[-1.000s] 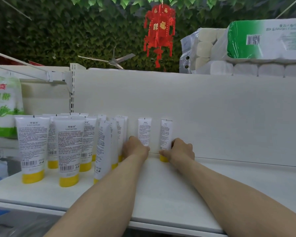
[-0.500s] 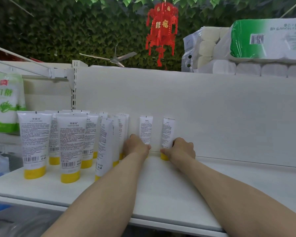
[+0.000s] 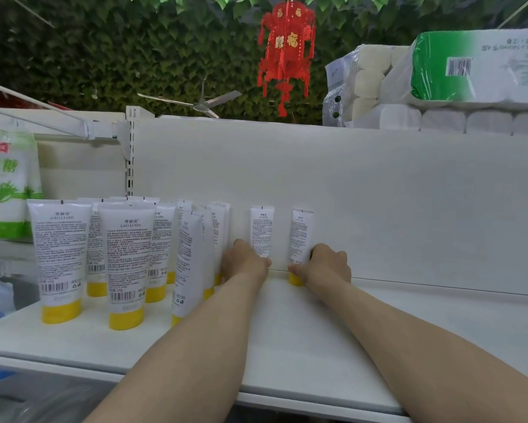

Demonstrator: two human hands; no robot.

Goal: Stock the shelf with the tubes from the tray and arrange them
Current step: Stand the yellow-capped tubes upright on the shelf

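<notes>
Several white tubes with yellow caps (image 3: 125, 264) stand cap-down in rows on the left part of the white shelf (image 3: 287, 346). Two more stand apart against the back panel. My left hand (image 3: 246, 262) grips the lower part of the left tube (image 3: 262, 228); its cap is hidden behind the hand. My right hand (image 3: 325, 267) grips the right tube (image 3: 301, 235) near its yellow cap, thumb across the front. Both tubes stand upright on the shelf. No tray shows in this view.
The white back panel (image 3: 409, 209) rises right behind the two tubes. Packs of toilet rolls (image 3: 439, 87) lie on top of it at the right. A green-and-white bag (image 3: 6, 184) hangs at the far left. The shelf's right half is bare white board.
Both hands stay at the bases of the two tubes by the back panel. The view has shifted slightly; the tubes have hardly moved.
</notes>
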